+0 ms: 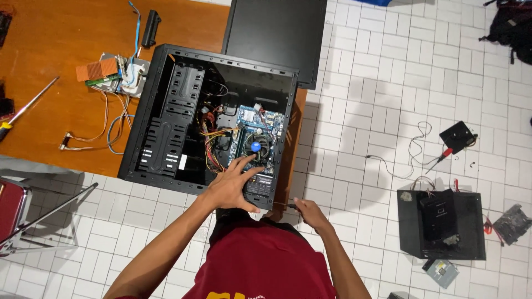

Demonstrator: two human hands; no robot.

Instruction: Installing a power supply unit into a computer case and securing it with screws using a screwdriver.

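Note:
An open black computer case lies on its side on a wooden table. Inside it sits a blue motherboard with a round cooler fan and bundles of coloured wires. My left hand rests spread on the case's near edge, fingers reaching onto the motherboard beside the fan. My right hand is closed on a thin dark tool, likely a screwdriver, whose tip meets the case's near right corner.
A black side panel leans at the table's far edge. Loose parts, cables and a screwdriver lie on the table's left. On the tiled floor to the right are another black case, a drive and wires. A chair stands at left.

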